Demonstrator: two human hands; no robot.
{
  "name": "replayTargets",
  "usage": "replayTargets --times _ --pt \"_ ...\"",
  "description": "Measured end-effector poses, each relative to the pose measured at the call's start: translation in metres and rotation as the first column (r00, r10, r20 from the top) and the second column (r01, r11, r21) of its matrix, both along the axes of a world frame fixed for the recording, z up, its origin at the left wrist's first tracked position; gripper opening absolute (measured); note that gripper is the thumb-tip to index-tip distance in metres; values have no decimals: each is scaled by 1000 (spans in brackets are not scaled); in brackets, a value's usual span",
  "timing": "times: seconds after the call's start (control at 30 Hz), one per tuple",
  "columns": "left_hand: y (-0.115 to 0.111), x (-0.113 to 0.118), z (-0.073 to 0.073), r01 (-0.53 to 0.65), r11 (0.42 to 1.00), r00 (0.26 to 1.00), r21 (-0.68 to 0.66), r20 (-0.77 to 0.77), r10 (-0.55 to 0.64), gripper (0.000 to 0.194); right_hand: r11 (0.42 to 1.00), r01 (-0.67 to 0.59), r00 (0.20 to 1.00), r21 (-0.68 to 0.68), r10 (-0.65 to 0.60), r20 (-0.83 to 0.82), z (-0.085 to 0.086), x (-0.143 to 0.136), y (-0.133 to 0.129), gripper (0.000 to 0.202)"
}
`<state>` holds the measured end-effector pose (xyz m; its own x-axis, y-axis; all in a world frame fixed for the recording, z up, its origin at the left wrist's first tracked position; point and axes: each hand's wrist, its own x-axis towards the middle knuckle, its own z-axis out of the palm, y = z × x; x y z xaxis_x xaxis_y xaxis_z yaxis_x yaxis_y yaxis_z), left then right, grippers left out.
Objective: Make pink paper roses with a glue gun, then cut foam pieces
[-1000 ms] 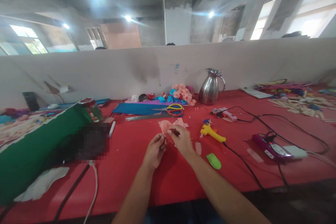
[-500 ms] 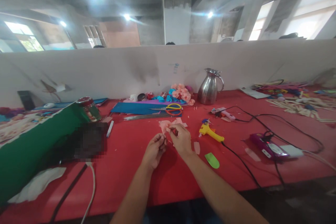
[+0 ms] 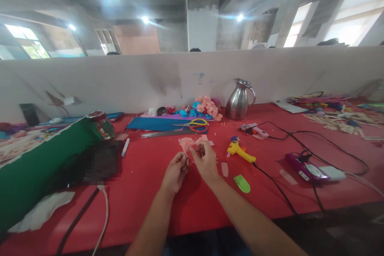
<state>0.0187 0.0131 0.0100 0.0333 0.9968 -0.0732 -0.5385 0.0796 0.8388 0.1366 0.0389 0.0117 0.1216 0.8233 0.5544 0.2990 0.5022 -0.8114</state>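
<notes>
We pinch the pink paper flower [image 3: 186, 144] by its base in our left hand [image 3: 175, 172], that grip closed, over the middle of the red worktop [image 3: 144, 208]. Our right hand [image 3: 207, 164] is just beside the flower, on its right, with bent fingers; we cannot tell whether its grip holds anything. Farther right we see the yellow glue gun [image 3: 242, 153]. On the far side, scissors [image 3: 191, 124] lie across blue sheets [image 3: 150, 124], left of the steel jug [image 3: 237, 103].

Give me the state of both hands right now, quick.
Left hand: closed, pinching the pink paper piece by its lower end.
Right hand: fingers bent beside it; can't tell if they grip anything.
</notes>
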Motion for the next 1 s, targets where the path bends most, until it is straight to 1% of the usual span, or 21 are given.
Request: replayTargets --times 0.1,0.2,0.37,0.47,0.53,0.63,0.83,1.0 --pt "0 0 -1 -17 999 1000 51 9 16 22 997 -61 997 57 59 41 5 0 -6 10" --pt "0 2 1 -69 992 998 104 -5 70 19 990 -125 989 58 120 81 7 -1 -11 9" --pt "0 3 3 -131 977 990 165 -28 138 25 983 -180 984 32 179 14 6 -5 -12 9" --pt "2 1 -2 -157 970 983 185 -71 172 25 976 -211 977 48 212 -2 7 -4 -12 6" --pt "4 -1 -5 -193 960 968 204 -117 220 26 971 -230 973 71 230 5 9 -4 -13 4" --pt "6 -3 -10 -235 941 946 242 -166 279 26 964 -251 968 92 253 -6 11 -4 -15 4" --pt "7 -5 -14 -240 930 927 280 -220 305 31 958 -259 965 126 262 -13 13 -4 -16 4" --pt "7 -7 -14 -244 919 920 309 -225 320 27 957 -258 964 130 264 -27 10 -4 -15 5"
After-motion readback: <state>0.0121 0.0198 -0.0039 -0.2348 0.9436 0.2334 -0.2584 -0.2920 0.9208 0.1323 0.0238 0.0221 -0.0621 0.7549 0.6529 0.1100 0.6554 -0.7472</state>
